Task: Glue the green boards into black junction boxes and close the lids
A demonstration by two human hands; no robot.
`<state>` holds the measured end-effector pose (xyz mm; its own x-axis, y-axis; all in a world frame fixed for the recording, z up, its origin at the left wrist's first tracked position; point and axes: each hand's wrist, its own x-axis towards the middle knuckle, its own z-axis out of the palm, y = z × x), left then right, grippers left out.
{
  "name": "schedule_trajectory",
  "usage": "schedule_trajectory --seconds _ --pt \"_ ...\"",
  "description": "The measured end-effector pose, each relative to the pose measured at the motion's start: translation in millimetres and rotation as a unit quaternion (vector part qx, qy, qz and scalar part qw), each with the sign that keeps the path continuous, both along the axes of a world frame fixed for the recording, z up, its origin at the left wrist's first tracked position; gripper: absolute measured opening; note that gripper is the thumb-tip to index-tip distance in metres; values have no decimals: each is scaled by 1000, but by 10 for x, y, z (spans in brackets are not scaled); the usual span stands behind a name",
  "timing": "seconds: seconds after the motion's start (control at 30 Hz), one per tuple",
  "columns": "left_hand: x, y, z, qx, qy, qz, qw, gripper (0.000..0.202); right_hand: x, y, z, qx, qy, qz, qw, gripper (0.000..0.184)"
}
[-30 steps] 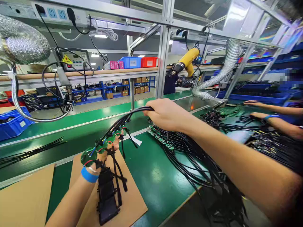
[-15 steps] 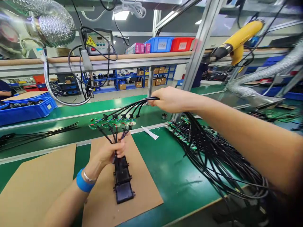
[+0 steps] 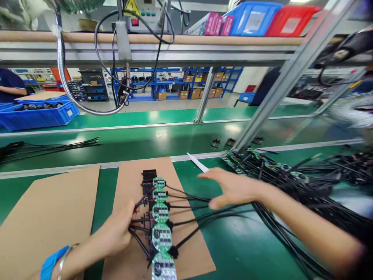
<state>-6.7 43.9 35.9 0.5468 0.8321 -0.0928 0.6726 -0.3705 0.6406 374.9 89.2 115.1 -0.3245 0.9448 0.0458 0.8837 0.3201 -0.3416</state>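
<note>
A strip of several round green circuit boards [image 3: 160, 217] lies on a black fixture [image 3: 148, 177] on a brown cardboard sheet [image 3: 132, 182]. Black cables [image 3: 189, 221] run from the boards to the right. My left hand [image 3: 116, 229], with a blue wristband, pinches short black wires at the left side of the strip. My right hand [image 3: 233, 188] hovers just right of the boards with its fingers stretched flat over the cables, holding nothing.
A large tangle of black cables with green boards [image 3: 291, 182] lies at the right. A second cardboard sheet [image 3: 43, 214] is at the left. Behind run a green conveyor belt [image 3: 145, 140], loose black cable ties [image 3: 58, 147], a blue bin [image 3: 37, 114] and a metal post [image 3: 279, 81].
The board strip went from hanging in the air between my hands to lying on the fixture. My right hand let go of the cable bundle and dropped lower. The view tilted down.
</note>
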Motion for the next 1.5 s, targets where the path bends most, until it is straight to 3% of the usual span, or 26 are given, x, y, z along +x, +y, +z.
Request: schedule_trajectory --seconds 0.03,0.1,0.2,0.3,0.4,0.43,0.5,0.6,0.67,0.73,0.87,1.03,1.17,1.3,1.37,1.43,1.5 --pt "17 -8 -68 5 15 1 1000 30 -279 56 -143 -30 36 64 997 74" --pt "7 -21 -110 10 52 4 999 37 -802 168 -377 -63 118 139 981 55" --pt "-94 -9 7 -28 71 -25 997 44 -1274 268 -605 -90 166 184 965 32" --pt "-195 107 115 -136 21 -72 988 41 -1346 271 -714 -91 159 197 963 24" --pt "-214 364 45 -221 -55 -1 974 34 -1240 321 -748 -91 159 196 963 25" --pt "-207 479 0 -210 -64 35 975 36 -1200 378 -755 -90 172 183 964 31" --pt "-191 735 -78 -116 -34 87 989 36 -1130 556 -781 -85 204 141 965 42" --pt "-186 1095 -134 69 45 132 988 33 -1067 887 -880 -65 204 84 973 19" --pt "-196 1249 -171 111 67 140 982 30 -1049 1056 -970 -46 185 78 979 6" --pt "-206 1310 -233 128 88 127 980 28 -1037 1139 -1047 -30 169 81 982 10" --pt "-208 1260 -352 160 121 113 973 32 -995 1110 -1107 -13 155 96 983 12" --pt "-128 1248 -379 198 152 112 962 35 -932 1056 -1173 11 135 92 986 15" --pt "-86 1300 -357 207 178 88 958 28 -929 1075 -1248 32 96 92 991 19" --pt "-165 1184 -229 209 187 84 956 24 -1021 878 -1128 57 78 89 991 18" --pt "-184 1008 -142 172 134 58 974 28 -1129 651 -1003 47 87 110 989 16" --pt "-154 785 -81 63 55 1 996 28 -1269 394 -891 -10 96 160 982 14" --pt "-95 581 -63 -64 8 -47 997 20 -1400 177 -821 -66 101 192 974 16"
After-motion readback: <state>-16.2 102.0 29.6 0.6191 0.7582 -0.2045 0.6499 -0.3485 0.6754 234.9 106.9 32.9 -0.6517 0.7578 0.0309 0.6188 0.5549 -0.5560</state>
